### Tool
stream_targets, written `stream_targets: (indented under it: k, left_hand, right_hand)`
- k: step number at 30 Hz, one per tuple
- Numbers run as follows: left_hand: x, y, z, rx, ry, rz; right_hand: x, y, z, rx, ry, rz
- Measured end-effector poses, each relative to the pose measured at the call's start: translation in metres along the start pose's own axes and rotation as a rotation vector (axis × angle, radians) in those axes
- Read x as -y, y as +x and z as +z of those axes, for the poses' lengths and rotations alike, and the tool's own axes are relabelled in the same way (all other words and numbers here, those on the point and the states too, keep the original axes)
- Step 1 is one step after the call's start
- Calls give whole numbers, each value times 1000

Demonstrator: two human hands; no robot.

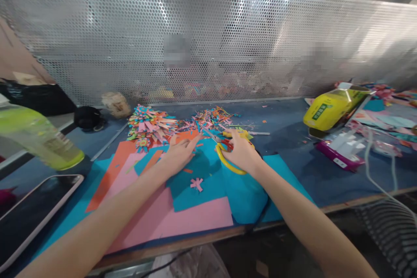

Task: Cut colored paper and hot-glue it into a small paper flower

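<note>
My right hand grips a pair of scissors with yellow and red handles, their blades pointing forward and left. My left hand is open over the paper, fingers apart, close to the blade tips. Under both hands lie blue sheets, partly covering a pink sheet and an orange sheet. A small pink paper flower rests on the blue between my forearms. Beyond my left hand is a heap of colourful fringed paper pieces. Thin paper scraps are strewn beside it.
A perforated metal screen closes off the back. On the left are a phone, a yellow-green bottle and a black round object. To the right lie a yellow package, a purple box and a white cable.
</note>
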State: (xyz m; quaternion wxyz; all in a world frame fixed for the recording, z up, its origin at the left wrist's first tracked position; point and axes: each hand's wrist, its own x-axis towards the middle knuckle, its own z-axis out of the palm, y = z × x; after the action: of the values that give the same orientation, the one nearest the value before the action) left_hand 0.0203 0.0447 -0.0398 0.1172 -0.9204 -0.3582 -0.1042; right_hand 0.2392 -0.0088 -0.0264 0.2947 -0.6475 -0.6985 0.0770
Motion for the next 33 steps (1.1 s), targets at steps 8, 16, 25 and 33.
stream_targets:
  k: [8,16,25,33]
  left_hand:
    - [0,4,-2,-117,-556,-245]
    - [-18,-11,-15,-204,-1632,-626]
    - [-18,-16,-17,-426,-1843,-787]
    - [-21,-18,-29,-567,-1868,-758]
  right_hand:
    - [1,1,-2,-24,29,8]
    - [6,-3,0,-25,109,-93]
    - [14,-8,0,180,390,-97]
    - [23,-14,-10,394,468,-132]
